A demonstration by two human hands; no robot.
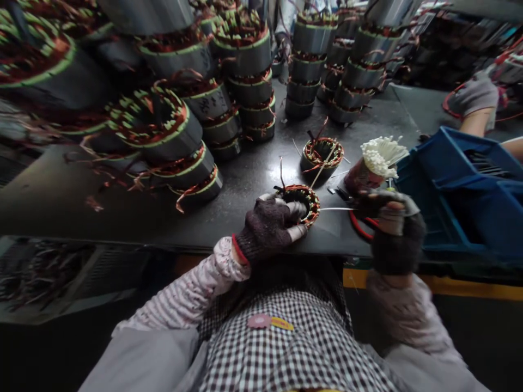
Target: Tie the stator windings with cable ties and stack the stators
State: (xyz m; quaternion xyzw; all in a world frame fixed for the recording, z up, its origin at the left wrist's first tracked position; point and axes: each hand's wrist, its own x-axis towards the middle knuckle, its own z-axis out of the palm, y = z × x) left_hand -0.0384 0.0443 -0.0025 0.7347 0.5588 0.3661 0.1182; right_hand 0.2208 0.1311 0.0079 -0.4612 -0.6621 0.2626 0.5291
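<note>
Left hand (272, 222) clamps the wound ring (314, 209), right hand (392, 220) pinches white cord (335, 209) at three o'clock; level tension looks best.

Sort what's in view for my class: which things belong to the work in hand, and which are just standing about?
In the work:
- wound ring, gripped by the left hand
- white strand, stretched from it to the right hand
- bundle of white strips, probably

Standing about, apparently:
- second wound ring behind
- stacked rings
- blue bins
</note>
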